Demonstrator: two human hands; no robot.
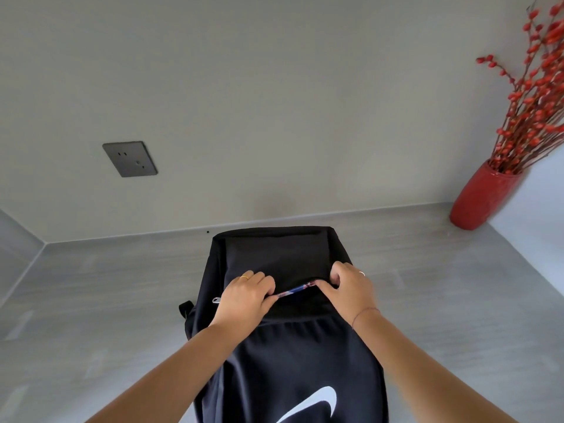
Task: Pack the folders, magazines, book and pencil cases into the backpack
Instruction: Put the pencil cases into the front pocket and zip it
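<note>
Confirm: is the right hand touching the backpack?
Touching. In the head view the right hand curls its fingers over the black fabric edge at the opening of the backpack, gripping it.

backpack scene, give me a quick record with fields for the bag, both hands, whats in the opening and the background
backpack: black, white logo, lying on grey surface
left hand: fingers curled on the opening's edge
right hand: pinches the opening's edge
opening: blue, red and white strip between the hands; item unclear
zip pull: silver, beside left hand
background: red vase with red branches, right; wall socket, left
</note>
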